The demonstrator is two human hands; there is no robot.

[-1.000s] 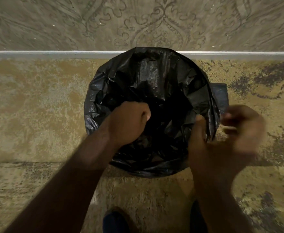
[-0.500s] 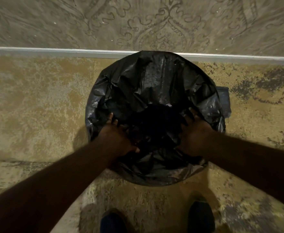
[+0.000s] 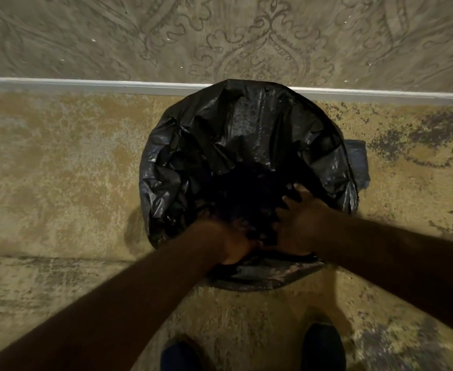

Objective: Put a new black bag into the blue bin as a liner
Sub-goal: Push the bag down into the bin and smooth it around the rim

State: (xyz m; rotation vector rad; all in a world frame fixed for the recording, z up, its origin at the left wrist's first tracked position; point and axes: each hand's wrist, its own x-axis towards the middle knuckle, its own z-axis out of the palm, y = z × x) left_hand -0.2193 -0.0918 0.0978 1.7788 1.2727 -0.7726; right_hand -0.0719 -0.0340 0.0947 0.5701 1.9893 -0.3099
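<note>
- Change over the last second: the right hand [image 3: 300,226] was outside the rim, blurred and working the bag edge; half a second ago both hands lay flat on the plastic inside the mouth; now both are further in and down at the near side.
- Left hand [image 3: 236,246] is sunk to about the wrist into the black bag [image 3: 246,145], at the near inner wall. Its fingers are hidden in the dark plastic, so I cannot tell whether they are spread or curled.
- Right hand is just beside it, almost touching, palm down on the plastic. Its fingers [image 3: 291,202] look spread, pressing rather than gripping, though it is dim and a bit blurred.
- Bag location: inside the blue bin [image 3: 358,162], mouth folded out over the rim all round. Only a slice of blue shows at the right side; everything else is covered by black film.
- Bin stands on the mottled floor [image 3: 59,170], back edge against the skirting strip [image 3: 86,85] and patterned wall [image 3: 246,36].
- Read: the rim cuff looks done. This step is seating, pushing slack and trapped air down so the liner meets the bin's base.
- Centre is too dark to confirm the bag reaches the bottom.
- Risk: pushing hard could drag the cuff off the far rim; worth a check after.
</note>
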